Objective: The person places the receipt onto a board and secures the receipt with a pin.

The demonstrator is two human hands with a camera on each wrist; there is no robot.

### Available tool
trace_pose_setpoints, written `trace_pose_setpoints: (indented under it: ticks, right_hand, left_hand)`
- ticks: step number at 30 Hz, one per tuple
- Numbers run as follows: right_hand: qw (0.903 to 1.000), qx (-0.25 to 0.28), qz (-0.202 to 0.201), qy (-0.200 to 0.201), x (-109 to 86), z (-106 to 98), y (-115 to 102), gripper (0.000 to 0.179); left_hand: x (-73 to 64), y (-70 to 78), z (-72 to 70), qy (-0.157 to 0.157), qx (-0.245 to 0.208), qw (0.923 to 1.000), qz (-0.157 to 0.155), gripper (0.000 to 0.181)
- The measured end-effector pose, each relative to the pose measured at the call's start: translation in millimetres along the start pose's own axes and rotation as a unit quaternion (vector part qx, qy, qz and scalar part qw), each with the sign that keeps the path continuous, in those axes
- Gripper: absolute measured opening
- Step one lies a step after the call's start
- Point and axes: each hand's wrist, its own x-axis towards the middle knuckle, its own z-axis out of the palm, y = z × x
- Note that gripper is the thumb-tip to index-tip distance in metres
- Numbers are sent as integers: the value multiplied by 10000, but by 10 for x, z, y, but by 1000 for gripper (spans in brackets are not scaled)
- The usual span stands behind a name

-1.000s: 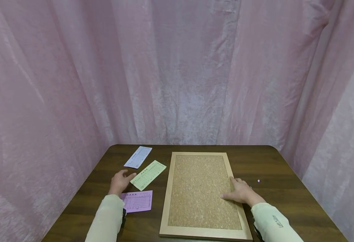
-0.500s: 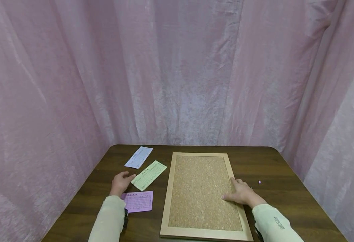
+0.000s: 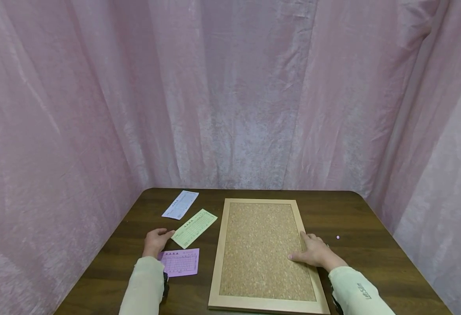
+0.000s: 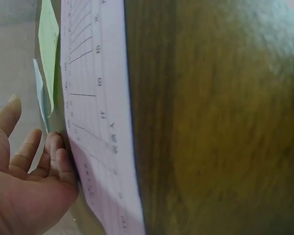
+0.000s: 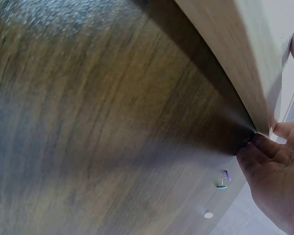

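My left hand (image 3: 157, 241) is at the near left corner of a pale green printed slip (image 3: 193, 228), its fingers loosely bent with nothing between them in the left wrist view. Under that wrist lies a purple printed slip (image 3: 181, 262), partly covered by the hand and sleeve. A pale blue slip (image 3: 180, 204) is farther back. My right hand (image 3: 314, 251) grips the right side of a wood-framed cork board (image 3: 262, 245). Its thumb lies on the cork, while the fingers go over the frame (image 5: 255, 63) to the outer side.
Push pins lie right of the board: a green one (image 5: 222, 187), a purple one (image 5: 228, 175) and a white one (image 5: 208, 215) in the right wrist view. Pink curtains (image 3: 230, 96) hang around the brown wooden table (image 3: 372, 271).
The gap between my left hand's thumb and fingers has narrowed beside the green slip. My right hand and the cork board hold still; the head view has shifted very slightly.
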Motion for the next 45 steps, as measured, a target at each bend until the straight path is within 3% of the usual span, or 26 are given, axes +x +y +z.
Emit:
trace_pose_setpoints:
  ticks: [14,24,29,35,45]
  right_hand:
    - [10000,29,23,-2,-7,-4,-1,108]
    - [9998,179,73,-37,-4,-3,10,109]
    - [9997,234,83,-31,-20,7,0,109]
    - [9997,220,52,-6,-24,-4,-18,108]
    - [9997,243,31,5,-25,11,26,108]
  left_hand:
    - [-60,-6,85,445,-254,9985,-195,39]
    - [-54,8,73,586,93,9982,109,33]
    - [-55,2,90,654,-15,9979,-19,31]
    - [-36,-18,114,734,256,9969,-155,30]
    - [-23,11,171,977,748,9924,-78,24]
